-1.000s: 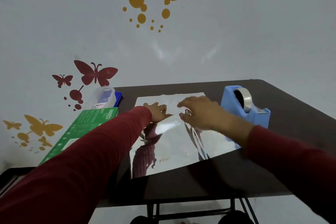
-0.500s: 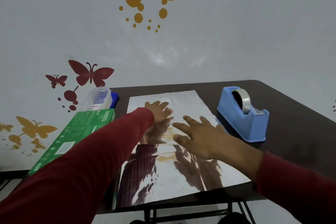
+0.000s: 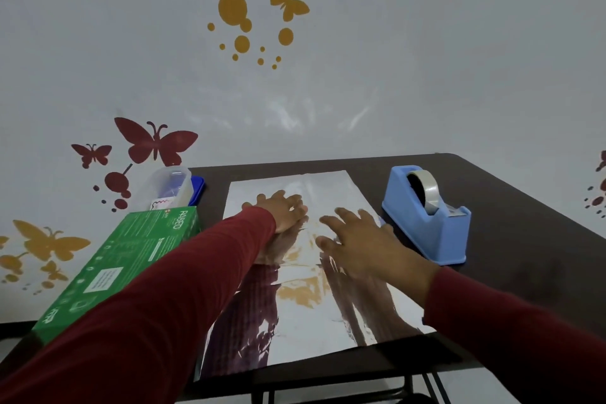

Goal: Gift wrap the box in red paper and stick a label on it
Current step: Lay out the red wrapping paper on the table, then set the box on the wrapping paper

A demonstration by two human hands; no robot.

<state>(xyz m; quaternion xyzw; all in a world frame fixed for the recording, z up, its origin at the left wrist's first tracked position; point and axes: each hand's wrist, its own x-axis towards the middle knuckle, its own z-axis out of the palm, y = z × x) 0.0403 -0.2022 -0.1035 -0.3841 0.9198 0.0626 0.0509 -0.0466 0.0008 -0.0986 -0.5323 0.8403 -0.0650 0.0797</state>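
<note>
From the head view, you are flattening the wrapping sheet (image 3: 305, 279), silver side up, at the centre of the dark worktop (image 3: 524, 239). Your left hand (image 3: 283, 211) and right hand (image 3: 357, 239) press it with fingers spread, pinching nothing. Next, probably, set the green box (image 3: 121, 262), at 9 o'clock, on it. The tape dispenser (image 3: 426, 216) stands at 3 o'clock; butterfly stickers (image 3: 154, 141) dot the wall.
</note>
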